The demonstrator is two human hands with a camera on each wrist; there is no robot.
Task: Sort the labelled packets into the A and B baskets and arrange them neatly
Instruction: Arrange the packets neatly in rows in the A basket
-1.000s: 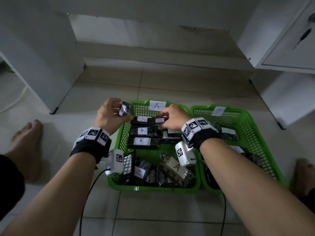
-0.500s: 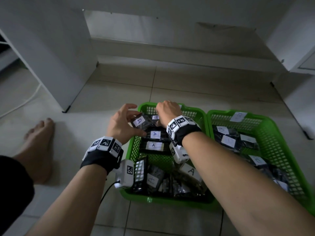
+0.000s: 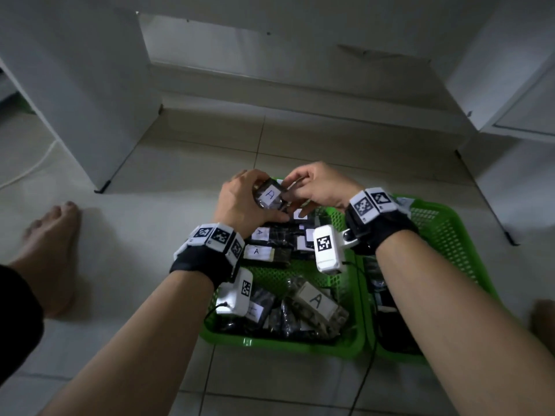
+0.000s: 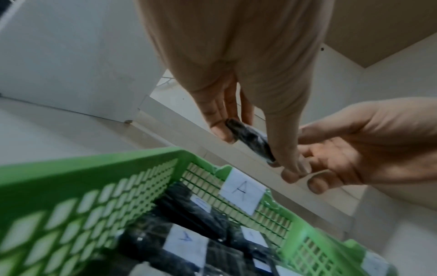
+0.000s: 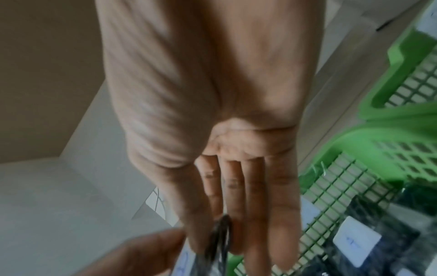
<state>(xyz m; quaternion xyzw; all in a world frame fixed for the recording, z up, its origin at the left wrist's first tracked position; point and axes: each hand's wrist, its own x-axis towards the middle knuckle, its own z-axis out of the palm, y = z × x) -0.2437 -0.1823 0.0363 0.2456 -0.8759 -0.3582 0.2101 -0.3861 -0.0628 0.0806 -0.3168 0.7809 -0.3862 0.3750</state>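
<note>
A dark packet labelled A (image 3: 268, 195) is held above the far end of the green A basket (image 3: 282, 345). My left hand (image 3: 261, 202) grips it between fingers and thumb, seen as a dark packet (image 4: 250, 142) in the left wrist view. My right hand (image 3: 292, 190) pinches its other end; the packet's edge (image 5: 220, 237) shows between those fingers. Rows of A packets (image 3: 259, 252) lie flat in the far half, and loose A packets (image 3: 313, 301) are piled at the near end. The B basket (image 3: 444, 223) stands to the right, its contents mostly hidden by my right arm.
White cabinets stand at the far left (image 3: 75, 85) and far right (image 3: 510, 85) on the tiled floor. A bare foot (image 3: 51, 250) rests left of the baskets and another (image 3: 543, 319) at the right edge. A paper A tag (image 4: 242, 190) hangs on the basket's far wall.
My left hand has carried the A packet rightward over the basket's far end. My right hand has left the packets in the basket and taken hold of the held packet's other end.
</note>
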